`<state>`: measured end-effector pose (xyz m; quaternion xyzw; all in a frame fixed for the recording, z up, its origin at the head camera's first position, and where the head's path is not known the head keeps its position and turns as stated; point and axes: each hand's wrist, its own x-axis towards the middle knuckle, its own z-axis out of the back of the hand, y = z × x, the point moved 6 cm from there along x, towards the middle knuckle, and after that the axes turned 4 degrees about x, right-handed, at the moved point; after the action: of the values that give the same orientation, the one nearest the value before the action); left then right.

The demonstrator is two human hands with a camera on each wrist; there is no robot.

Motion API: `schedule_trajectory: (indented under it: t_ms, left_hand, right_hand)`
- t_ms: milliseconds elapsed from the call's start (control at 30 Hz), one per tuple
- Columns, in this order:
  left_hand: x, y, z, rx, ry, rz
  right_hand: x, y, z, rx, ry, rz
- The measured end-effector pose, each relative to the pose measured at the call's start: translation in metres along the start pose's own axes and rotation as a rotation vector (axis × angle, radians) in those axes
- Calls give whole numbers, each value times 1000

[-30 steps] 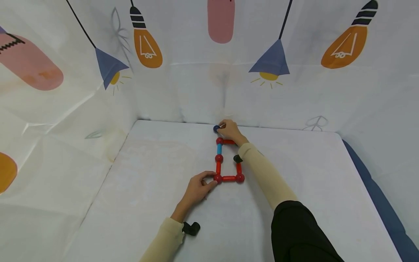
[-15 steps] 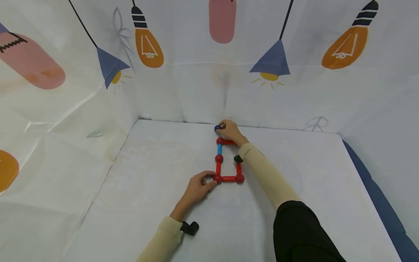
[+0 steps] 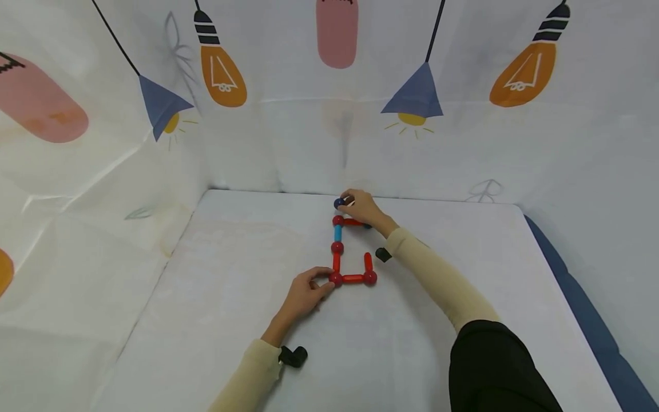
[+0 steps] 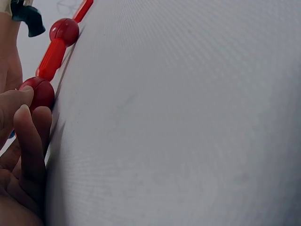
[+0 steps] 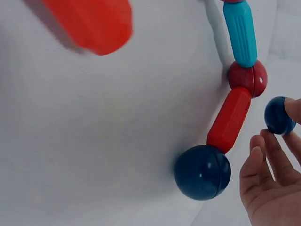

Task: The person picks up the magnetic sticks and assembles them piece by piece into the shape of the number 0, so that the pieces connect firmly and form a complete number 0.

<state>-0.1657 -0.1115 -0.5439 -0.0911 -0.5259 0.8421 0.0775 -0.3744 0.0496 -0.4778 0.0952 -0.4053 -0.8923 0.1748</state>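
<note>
On the white table lies a frame of magnetic rods and balls. My left hand (image 3: pixel 300 294) pinches the red ball (image 3: pixel 335 278) at its near left corner between thumb and fingers. From that ball a red rod (image 3: pixel 336 263), a red ball (image 3: pixel 337 248) and a light blue rod (image 3: pixel 337 233) run away to another red ball (image 5: pixel 245 79). Beyond it, my right hand (image 3: pixel 362 207) pinches a dark blue ball (image 5: pixel 277 115) between thumb and fingers. A red rod (image 5: pixel 229 120) leads right from the far red ball to a second dark blue ball (image 5: pixel 202 172), partly under my right wrist in the head view.
Along the near side, a red rod (image 3: pixel 353 278) joins a red ball (image 3: pixel 369 277), from which a short red rod (image 3: pixel 368 262) points away with a bare end. A white printed sheet (image 3: pixel 288 137) stands behind the table. A black wrist camera (image 3: pixel 383 254) hangs at my right sleeve.
My right wrist has swung slightly right, uncovering the near right rod's bare end and part of the second blue ball. The head view has shifted a little. Both hands keep their holds.
</note>
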Motion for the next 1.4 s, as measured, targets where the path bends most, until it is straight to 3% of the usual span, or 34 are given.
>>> schedule_trajectory:
  t_ms: [867,1167,1400]
  left_hand:
    - [-1,1,1,-8,-3,-20]
    - [0,2,0,-5,-10,2]
    - [1,1,0,6,-14,4]
  right_hand:
    - [-47,-2,-1,61,22,9]
    - [-61,-10,1,62,8,19]
    - [-73,-19,-1,71,14,-22]
